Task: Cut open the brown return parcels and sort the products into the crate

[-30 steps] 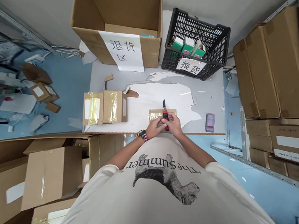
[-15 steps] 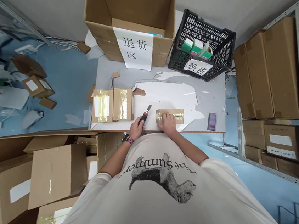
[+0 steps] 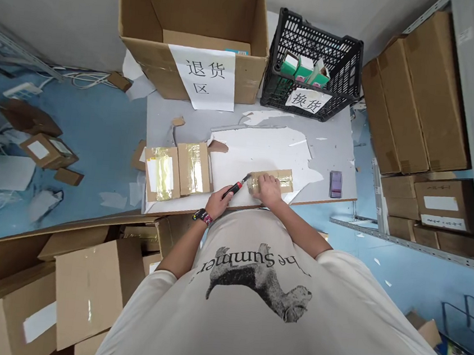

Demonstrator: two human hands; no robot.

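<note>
My left hand point(image 3: 218, 202) is closed around the black and red handle of a utility knife point(image 3: 235, 188). The blade points right and reaches the left end of a small taped cardboard box point(image 3: 284, 180); whether it cuts into the tape is too small to tell. Over the left half of that box lies my right hand point(image 3: 268, 190), fingers bent and gripping it down on the white sheet point(image 3: 257, 148). To the left, two taped boxes stand side by side: one with a white label point(image 3: 161, 174), the other plain point(image 3: 193, 168).
A large open carton point(image 3: 147, 61) with a paper sign stands at the back of the table point(image 3: 333, 148). Beside it is a black plastic crate point(image 3: 335, 106) holding green boxes. A phone point(image 3: 335, 184) lies at the right. Cartons point(image 3: 90, 286) fill a big box at lower left; shelves point(image 3: 441, 210) stand right.
The knife has moved right and turned from pointing up to pointing at the small box's left end. My right hand stays on the box. The view has shifted slightly.
</note>
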